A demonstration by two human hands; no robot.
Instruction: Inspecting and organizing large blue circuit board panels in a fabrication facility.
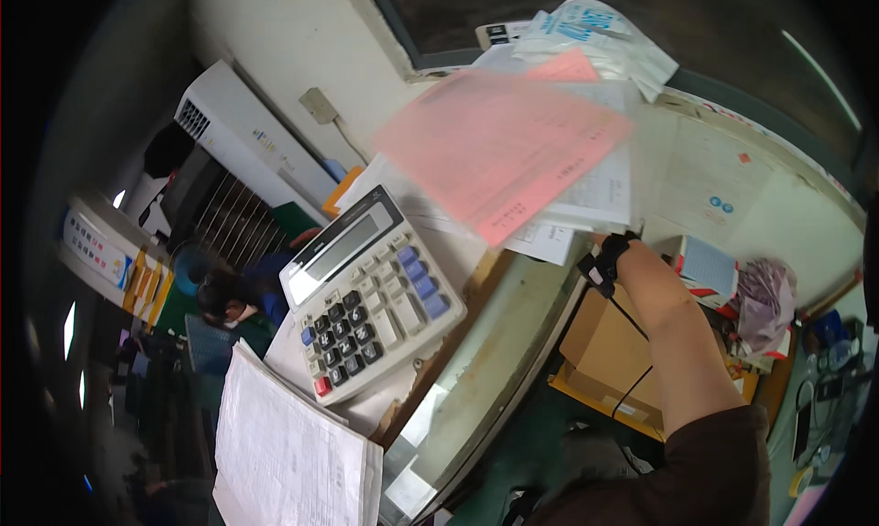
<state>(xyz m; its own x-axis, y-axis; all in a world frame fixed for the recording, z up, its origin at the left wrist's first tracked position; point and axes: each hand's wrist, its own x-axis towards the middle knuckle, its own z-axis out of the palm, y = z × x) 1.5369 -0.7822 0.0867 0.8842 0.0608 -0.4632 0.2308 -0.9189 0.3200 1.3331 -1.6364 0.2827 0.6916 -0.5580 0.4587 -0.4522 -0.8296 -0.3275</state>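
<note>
My right arm comes in from the lower right in a dark sleeve, with a black strap and a cable at the wrist. My right hand (599, 238) is at the lower right edge of a bundle of papers, which hides nearly all of it, fingers included. On top of the bundle lie pink printed sheets (508, 146), slightly blurred, with white printed sheets (595, 201) beneath. Left of them a large desk calculator (371, 292) stands on the counter, its keys black, blue, grey and red. My left hand is not in view.
A thick stack of printed paper (293, 444) lies below the calculator. A white plastic bag (595, 41) sits at the window edge. Under my arm is an open cardboard box (609, 347). At the left, a person (229, 292) is bent over near a white air conditioner (252, 137).
</note>
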